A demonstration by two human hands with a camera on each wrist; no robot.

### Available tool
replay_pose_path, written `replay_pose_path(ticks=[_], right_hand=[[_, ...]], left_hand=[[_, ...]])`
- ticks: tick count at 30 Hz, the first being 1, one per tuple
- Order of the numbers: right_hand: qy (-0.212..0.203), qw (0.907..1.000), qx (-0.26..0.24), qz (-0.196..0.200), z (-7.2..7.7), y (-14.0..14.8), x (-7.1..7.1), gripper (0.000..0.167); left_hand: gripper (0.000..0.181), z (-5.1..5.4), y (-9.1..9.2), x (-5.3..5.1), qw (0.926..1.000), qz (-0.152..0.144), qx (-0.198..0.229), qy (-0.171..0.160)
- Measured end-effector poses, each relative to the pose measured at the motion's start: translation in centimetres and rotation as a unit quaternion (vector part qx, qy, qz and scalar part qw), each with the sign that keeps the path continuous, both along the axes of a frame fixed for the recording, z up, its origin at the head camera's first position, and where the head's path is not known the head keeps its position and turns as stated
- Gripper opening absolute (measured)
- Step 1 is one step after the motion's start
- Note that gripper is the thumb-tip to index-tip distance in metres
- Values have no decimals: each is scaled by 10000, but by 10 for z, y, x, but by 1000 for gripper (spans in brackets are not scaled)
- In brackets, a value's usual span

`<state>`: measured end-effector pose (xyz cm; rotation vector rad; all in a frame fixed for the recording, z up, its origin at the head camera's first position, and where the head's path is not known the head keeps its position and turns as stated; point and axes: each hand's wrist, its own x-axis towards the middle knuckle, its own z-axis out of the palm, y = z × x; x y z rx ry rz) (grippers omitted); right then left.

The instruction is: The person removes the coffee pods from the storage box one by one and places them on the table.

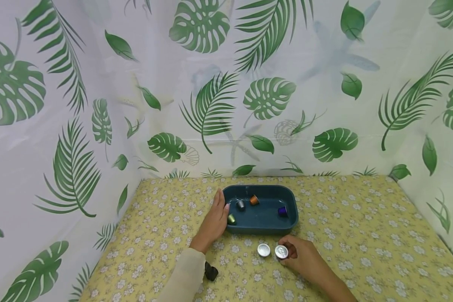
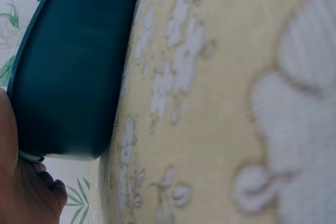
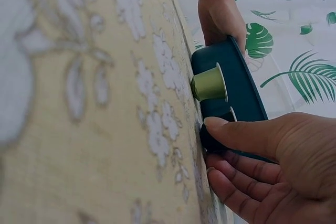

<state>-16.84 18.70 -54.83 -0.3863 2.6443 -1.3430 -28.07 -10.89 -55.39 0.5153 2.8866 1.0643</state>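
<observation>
I have the right hand [image 1: 301, 256] in a pinch: thumb on one side, fingers curled round the other, with a dark capsule [image 3: 214, 139] between them. Its silvery lid faces up; I cannot tell whether its base has left the counter [image 1: 347, 222]. Just beside it, apart by a narrow gap, a yellow-green capsule [image 3: 210, 85] stands lid up, touched by neither hand.

Farther out, the left hand [image 1: 214, 218] lies along the left end of the blue tray [image 1: 260, 230], fingers extended and thumb by the rim, bracing it rather than gripping anything small. Inside the tray I count a grey capsule [image 1: 240, 205], an orange capsule [image 1: 254, 200] and a purple capsule [image 1: 282, 211] spread apart, plus a light green capsule [image 1: 231, 219] close to the left hand's end. Near the left sleeve [image 1: 183, 272] is a black object [image 1: 211, 272] I cannot make out.

To handle this well, I would pinch the tapered side just under the lid, lightly, since the wall looks thin and the foil could dent. Any lift should go straight up, so the fingers clear the neighbouring capsule without tipping it, and the bracing palm should press only enough to stop the tray sliding.
</observation>
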Motion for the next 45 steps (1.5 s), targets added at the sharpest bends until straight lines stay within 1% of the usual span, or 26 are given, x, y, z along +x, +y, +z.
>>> replay_pose_path(ticks=[7,11,14,16,20,23,26,30,32,36,40,45], right_hand=[[-3,9999,-74,111,3,4,0,52],[27,9999,-23,135,4,7,0,52],[150,9997,166,133,7,9,1,47],[247,9992,320,51,10,10,1,41],[422,9969,542,-391,18,11,3,31],[608,9936,587,-746,25,11,3,24],[913,9888,569,-1035,32,10,3,19],[1399,9806,512,-1273,38,8,1,16],[1593,9768,508,-1335,40,6,-1,16],[1847,9711,511,-1424,42,2,-7,18],[2104,9650,560,-1461,45,-2,-12,21],[2284,9619,549,-1402,50,-9,-19,20]], left_hand=[[61,0,0,0,10000,20,21,9],[61,1,0,0,10000,5,28,14],[61,0,0,1,10000,6,34,47],[61,0,1,0,10000,-9,53,79],[61,-1,0,0,10000,-28,66,47],[61,-1,-1,0,10000,-30,67,23],[62,-2,-2,0,9999,-37,76,69],[64,-2,-1,0,9998,-63,91,140],[63,-2,-1,0,9999,-63,97,119],[62,-1,0,1,9999,-80,96,57],[66,-1,0,1,9999,-89,57,49],[70,-3,-2,0,10000,-50,16,41]])
